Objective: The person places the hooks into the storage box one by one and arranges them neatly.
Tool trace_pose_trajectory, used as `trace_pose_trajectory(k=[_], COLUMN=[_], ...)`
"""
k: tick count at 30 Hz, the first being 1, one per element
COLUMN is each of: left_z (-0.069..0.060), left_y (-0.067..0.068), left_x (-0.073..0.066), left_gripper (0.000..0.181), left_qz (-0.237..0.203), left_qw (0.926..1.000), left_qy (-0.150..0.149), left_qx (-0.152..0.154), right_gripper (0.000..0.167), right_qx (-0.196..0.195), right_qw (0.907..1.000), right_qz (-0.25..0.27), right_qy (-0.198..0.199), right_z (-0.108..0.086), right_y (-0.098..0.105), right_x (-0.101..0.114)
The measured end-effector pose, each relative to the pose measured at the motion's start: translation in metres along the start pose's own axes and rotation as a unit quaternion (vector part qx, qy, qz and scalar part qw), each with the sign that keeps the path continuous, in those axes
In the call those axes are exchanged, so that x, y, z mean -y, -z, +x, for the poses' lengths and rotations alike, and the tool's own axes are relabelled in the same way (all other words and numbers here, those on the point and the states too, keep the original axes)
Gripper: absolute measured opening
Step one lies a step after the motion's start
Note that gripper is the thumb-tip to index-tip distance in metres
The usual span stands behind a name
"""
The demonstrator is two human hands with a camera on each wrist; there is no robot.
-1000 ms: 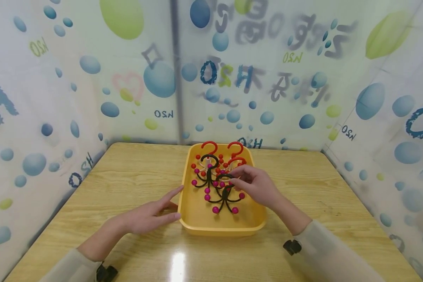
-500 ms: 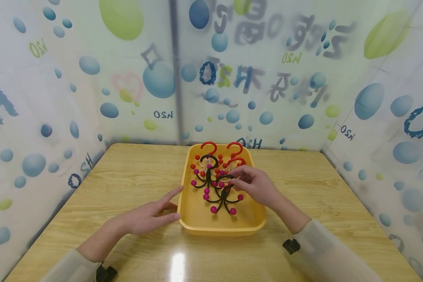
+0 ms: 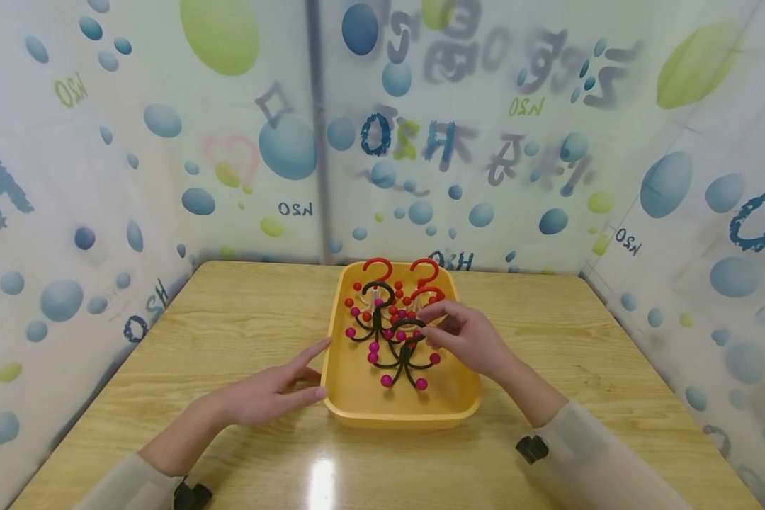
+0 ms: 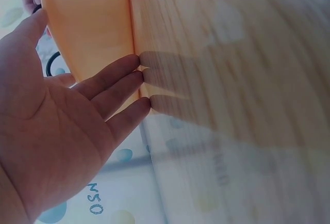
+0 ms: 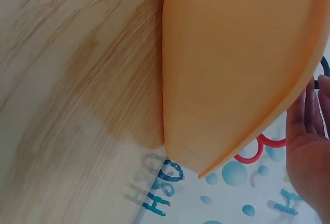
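Note:
A yellow plastic tray (image 3: pixel 401 421) holds several hook-topped pieces with curved legs that end in small balls. My right hand (image 3: pixel 468 336) pinches the hook of the nearest black piece (image 3: pixel 405 353), whose pink-tipped legs spread low in the tray. Behind it stands another black piece (image 3: pixel 377 322) with pink balls. Red-hooked pieces (image 3: pixel 424 271) with red balls are at the tray's far end, partly hidden. My left hand (image 3: pixel 270 389) touches the tray's left side with straight fingers. In the left wrist view, its fingers lie along the tray's outer wall (image 4: pixel 93 22).
The tray stands on a light wooden table (image 3: pixel 261 304). Behind it and at both sides are pale curtains (image 3: pixel 242 212) printed with blue and green drops. Each sleeve has a small black device (image 3: pixel 532 448) at the cuff.
The nearest black piece has shifted very slightly to the left, still pinched by my right hand. My left hand has stayed at the tray's side.

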State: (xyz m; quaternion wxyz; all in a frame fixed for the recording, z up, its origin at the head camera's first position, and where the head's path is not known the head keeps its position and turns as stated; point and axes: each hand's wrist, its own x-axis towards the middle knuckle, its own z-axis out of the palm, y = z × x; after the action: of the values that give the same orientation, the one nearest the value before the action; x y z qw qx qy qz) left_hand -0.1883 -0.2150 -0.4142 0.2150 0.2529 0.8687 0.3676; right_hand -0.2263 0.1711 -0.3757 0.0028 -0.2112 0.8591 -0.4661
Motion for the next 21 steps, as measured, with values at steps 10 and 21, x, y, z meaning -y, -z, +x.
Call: trace_pose_trajectory(k=[10, 21], left_z=[-0.001, -0.001], left_y=[-0.001, 0.0], left_x=[-0.001, -0.001], left_gripper=[0.082, 0.082], left_qz=[0.008, 0.006], left_qw=[1.0, 1.0], left_qy=[-0.002, -0.003], left_qx=[-0.004, -0.003], right_gripper=[0.026, 0.026], right_qx=[-0.044, -0.092], right_qw=[0.9985, 0.9846], right_qz=[-0.031, -0.148], right_qy=[-0.01, 0.011], right_z=[-0.019, -0.038], right_y=[0.024, 0.056], right_x=[-0.009, -0.03])
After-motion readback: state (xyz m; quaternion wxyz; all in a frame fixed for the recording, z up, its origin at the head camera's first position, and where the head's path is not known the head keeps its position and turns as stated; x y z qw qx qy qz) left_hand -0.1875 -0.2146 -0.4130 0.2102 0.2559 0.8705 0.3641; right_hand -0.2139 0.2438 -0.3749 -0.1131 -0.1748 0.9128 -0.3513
